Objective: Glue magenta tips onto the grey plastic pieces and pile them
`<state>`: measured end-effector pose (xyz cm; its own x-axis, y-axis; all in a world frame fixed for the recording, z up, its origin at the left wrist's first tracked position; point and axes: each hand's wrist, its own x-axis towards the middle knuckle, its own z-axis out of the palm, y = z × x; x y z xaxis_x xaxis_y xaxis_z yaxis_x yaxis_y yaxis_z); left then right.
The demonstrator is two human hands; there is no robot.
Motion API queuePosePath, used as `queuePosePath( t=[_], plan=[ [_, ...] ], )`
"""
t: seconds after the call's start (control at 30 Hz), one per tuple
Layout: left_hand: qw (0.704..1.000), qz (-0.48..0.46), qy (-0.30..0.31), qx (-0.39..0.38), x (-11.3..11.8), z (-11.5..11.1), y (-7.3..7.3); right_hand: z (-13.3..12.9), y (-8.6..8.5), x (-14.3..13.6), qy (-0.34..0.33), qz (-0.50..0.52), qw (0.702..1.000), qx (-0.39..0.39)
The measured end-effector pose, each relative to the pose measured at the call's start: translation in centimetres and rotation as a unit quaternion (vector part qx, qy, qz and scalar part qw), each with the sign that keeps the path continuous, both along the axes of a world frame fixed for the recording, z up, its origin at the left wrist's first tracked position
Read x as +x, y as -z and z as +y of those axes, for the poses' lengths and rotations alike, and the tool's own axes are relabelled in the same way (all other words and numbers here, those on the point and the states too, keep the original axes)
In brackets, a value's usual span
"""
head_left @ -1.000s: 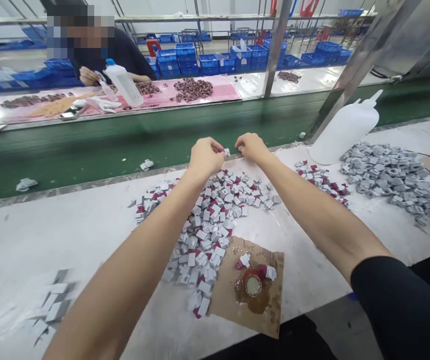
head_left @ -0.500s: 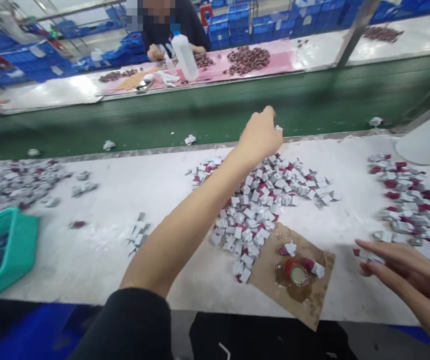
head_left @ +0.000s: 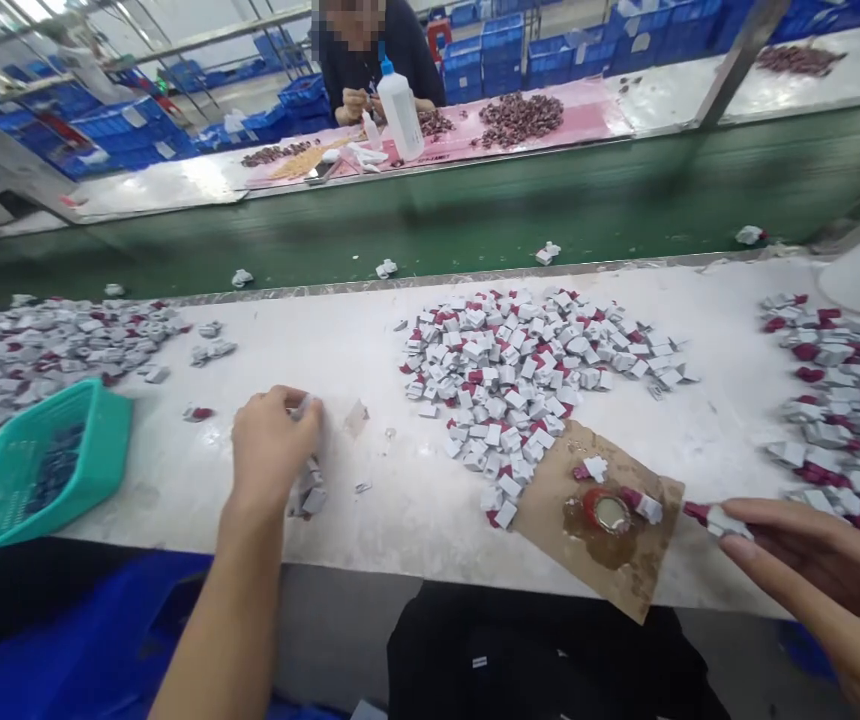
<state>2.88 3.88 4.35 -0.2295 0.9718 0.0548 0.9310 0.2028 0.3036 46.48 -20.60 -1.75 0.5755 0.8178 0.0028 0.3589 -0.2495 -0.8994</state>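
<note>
My left hand [head_left: 274, 445] is closed over a short row of small grey plastic pieces [head_left: 311, 492] on the white table, thumb and fingers pinching one at the top. My right hand [head_left: 827, 570] holds a small white-and-maroon plastic part [head_left: 726, 522] between thumb and fingertips. Just left of it lies a brown cardboard sheet [head_left: 546, 505], bearing a small round red-rimmed container [head_left: 611, 513] in a wet brown stain. Two white-and-maroon parts rest on the cardboard beside the container. A large heap of similar parts [head_left: 505, 365] adjoins the sheet.
A teal basket [head_left: 111, 435] with dark pieces stands at left, near another heap [head_left: 62, 345]. More parts [head_left: 835, 400] lie at right. Beyond the table runs a green conveyor belt [head_left: 475, 215] with scattered parts. Across it sits a person [head_left: 392, 60] behind a white bottle [head_left: 401, 115].
My left hand has come back from the belt's edge to the grey pieces at left. A white part now lies on the belt where it was. The right hand's part now points toward the cardboard.
</note>
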Motion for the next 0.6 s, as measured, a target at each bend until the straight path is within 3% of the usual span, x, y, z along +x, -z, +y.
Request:
queuePosePath(
  t=[0.1, 0.2, 0.3, 0.4, 0.5, 0.6],
  plan=[
    [0.999, -0.029, 0.005, 0.013, 1.2, -0.6, -0.3, 1.3, -2.0, -2.0, -0.031, 0.041, 0.998, 0.039],
    [0.996, -0.067, 0.044, 0.044, 2.8, -3.0, 0.3, 2.2, -3.0, -3.6, -0.059, 0.048, 0.995, 0.064],
    [0.982, -0.092, 0.151, 0.061, 4.3, -6.4, 1.3, 2.2, -3.1, -4.6, -0.082, 0.02, 0.994, 0.068],
    [0.969, -0.097, 0.226, 0.031, 5.6, -8.8, 2.3, 2.1, -2.9, -5.2, -0.097, 0.021, 0.992, 0.075],
    [0.96, -0.118, 0.254, 0.0, 6.5, -9.5, 3.3, 2.2, -2.7, -5.7, -0.1, 0.023, 0.992, 0.074],
    [0.963, -0.139, 0.229, 0.0, 6.9, -9.6, 4.2, 2.4, -2.4, -5.9, -0.101, 0.017, 0.993, 0.066]
  ],
)
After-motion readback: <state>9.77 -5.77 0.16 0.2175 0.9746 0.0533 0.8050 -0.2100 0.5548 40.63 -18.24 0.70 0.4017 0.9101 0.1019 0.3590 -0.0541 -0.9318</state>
